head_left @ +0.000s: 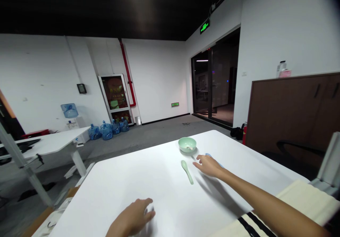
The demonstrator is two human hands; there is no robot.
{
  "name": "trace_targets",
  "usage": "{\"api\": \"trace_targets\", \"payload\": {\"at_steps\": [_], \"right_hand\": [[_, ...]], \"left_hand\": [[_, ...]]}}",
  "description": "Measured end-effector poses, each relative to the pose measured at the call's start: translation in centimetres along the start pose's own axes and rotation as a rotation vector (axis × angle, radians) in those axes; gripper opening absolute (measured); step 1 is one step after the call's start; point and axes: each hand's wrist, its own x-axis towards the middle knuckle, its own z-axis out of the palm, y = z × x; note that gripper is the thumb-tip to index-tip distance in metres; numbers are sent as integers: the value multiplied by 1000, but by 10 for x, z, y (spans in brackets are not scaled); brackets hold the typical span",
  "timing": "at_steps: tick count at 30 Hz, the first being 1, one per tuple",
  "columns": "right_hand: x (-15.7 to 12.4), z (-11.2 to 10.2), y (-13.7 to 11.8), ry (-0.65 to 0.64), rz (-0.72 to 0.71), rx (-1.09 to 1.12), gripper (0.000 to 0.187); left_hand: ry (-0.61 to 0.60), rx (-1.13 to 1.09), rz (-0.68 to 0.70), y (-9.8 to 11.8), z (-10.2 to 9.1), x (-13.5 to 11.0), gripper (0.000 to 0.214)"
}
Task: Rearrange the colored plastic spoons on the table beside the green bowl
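A pale green ceramic bowl (187, 145) stands near the far edge of the white table (148, 184), with a small pale item inside it. A pale green ceramic spoon (187, 171) lies on the tabletop just below the bowl. My right hand (208, 166) reaches out beside the spoon, fingers spread, and partly covers a flat blue object (219, 163). Close to the near edge of the table, my left hand (131, 217) rests with curled fingers, blurred, and whatever lies beneath them is hidden.
A striped cream cloth (292, 208) lies at the table's near right corner. Beyond the table are a dark chair (294, 148), a brown cabinet (287, 109) and a red fire extinguisher (244, 134). Several blue water jugs (107, 130) stand on the floor, and a white desk (50, 143) stands at left.
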Motion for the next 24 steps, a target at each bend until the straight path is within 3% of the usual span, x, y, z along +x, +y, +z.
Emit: {"api": "trace_targets", "payload": {"at_steps": [12, 19, 24], "right_hand": [[16, -13, -4, 2, 13, -59, 42], [42, -30, -9, 46, 46, -84, 45], [65, -29, -10, 94, 120, -125, 47]], "left_hand": [[-7, 1, -2, 3, 0, -2, 55], [-9, 7, -1, -5, 4, 6, 54], [-5, 7, -7, -6, 3, 6, 53]]}}
